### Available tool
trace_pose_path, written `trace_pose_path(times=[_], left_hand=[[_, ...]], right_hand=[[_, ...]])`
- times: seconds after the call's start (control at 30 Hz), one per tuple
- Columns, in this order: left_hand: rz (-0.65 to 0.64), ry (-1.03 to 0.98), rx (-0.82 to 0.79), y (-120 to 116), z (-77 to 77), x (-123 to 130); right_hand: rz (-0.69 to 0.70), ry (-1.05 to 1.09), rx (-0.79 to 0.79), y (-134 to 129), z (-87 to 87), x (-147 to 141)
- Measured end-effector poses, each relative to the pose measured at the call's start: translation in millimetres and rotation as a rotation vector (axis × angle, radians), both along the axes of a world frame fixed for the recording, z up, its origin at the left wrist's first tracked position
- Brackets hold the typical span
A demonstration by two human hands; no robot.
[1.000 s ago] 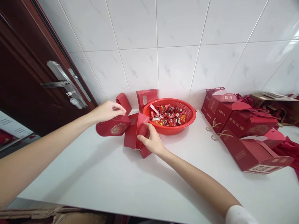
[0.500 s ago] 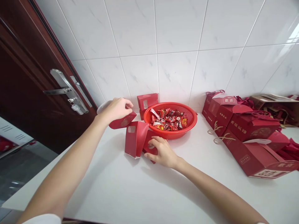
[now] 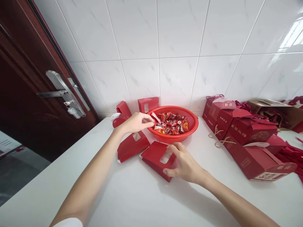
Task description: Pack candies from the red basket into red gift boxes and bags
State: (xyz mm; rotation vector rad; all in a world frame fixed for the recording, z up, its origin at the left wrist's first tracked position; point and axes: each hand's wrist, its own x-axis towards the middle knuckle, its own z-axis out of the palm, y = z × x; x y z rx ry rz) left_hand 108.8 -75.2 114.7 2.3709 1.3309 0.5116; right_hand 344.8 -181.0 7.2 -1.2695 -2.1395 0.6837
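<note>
My right hand (image 3: 186,162) holds the near right end of a red paper box (image 3: 152,154) with a cut-out window, its thumb on the near side and fingers on the far side. The box lies on its side on the white table. My left hand (image 3: 138,122) is at the left rim of a red plastic basket (image 3: 167,138), fingers curved and a little apart, nothing seen between them. Inside the basket are several wrapped candies (image 3: 171,121). Another red box (image 3: 132,146) lies below my left wrist.
Behind the basket stands a red box (image 3: 149,104) by the tiled wall, with more red boxes (image 3: 123,108) to its left. Printed gift boxes (image 3: 251,129) with cord handles fill the right side, beside an open carton (image 3: 293,115). A dark door (image 3: 30,63) is at left.
My left hand has let go of a red box at the left and moved right to the basket. My right hand has moved right and nearer with its box, apart from the other one.
</note>
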Motion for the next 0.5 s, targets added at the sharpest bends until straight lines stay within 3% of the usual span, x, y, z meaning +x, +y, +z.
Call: trace_pose_path(times=[0.1, 0.23, 0.33, 0.43, 0.5], left_hand=[[-0.188, 0.077, -0.269, -13, 11.5, 16], [-0.089, 0.305, -0.499, -21, 5.8, 33], [-0.152, 0.296, -0.569, -20, -9.9, 43], [-0.287, 0.156, -0.639, -18, -21.5, 49], [-0.326, 0.068, -0.586, -19, -23.5, 49]], right_hand=[[0.011, 0.117, -0.080, -10, 5.6, 32], [-0.052, 0.274, -0.068, -38, -3.0, 66], [-0.163, 0.323, 0.135, -65, -20.5, 73], [-0.275, 0.167, 0.396, -84, -40.0, 68], [-0.300, 0.075, 0.482, -88, -49.3, 62]])
